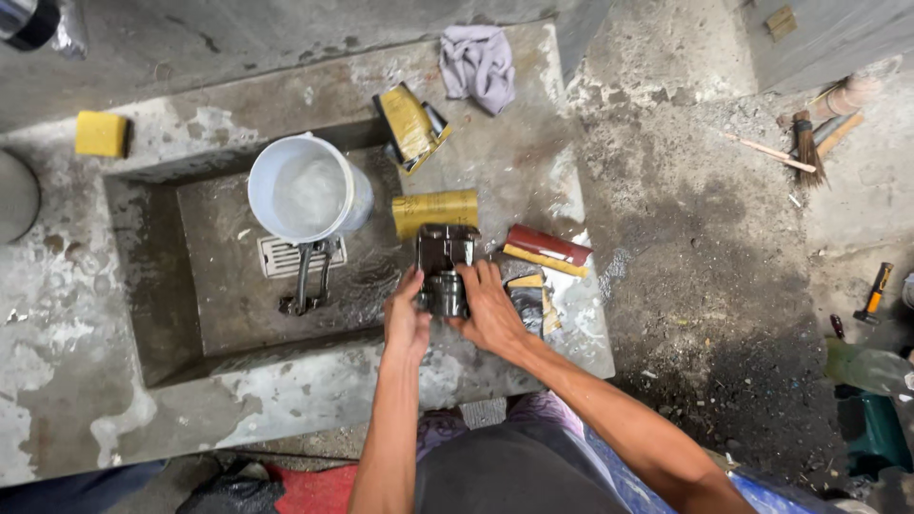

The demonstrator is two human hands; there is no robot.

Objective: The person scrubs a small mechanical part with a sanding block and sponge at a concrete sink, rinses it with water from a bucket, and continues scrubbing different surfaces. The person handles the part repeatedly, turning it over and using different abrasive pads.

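A yellow sheet of sandpaper (435, 210) lies curled on the worktop (533, 171) just behind the metal part, and a second yellow sheet (410, 125), folded over something dark, sits farther back near the corner of the basin. To the right of the part rests a dark red sheet (548, 245) with a yellow edge, and more yellow and dark scraps (531, 297) lie under and beside the right wrist. A yellow sponge (101, 133) sits on the far left rim of the worktop, and a crumpled pale purple rag (478, 63) lies at the back.

The metal part (444, 269) is a dark, blocky casting with a rounded, ribbed section toward the person; it looks wet and grimy. It stands on the front right rim of the concrete basin (209, 286), between the two hands. The left hand (407, 319) grips its left side, fingers wrapped onto the ribbed section. The right hand (489, 306) presses on its right side with fingers spread over the top edge.

In the basin a white bucket (307, 188) holds water, beside a floor drain grate (281, 255) and a dark bent metal piece (307, 279). On the dirt floor to the right lie a small brush (809, 148) and a hammer with an orange and black handle (874, 293)
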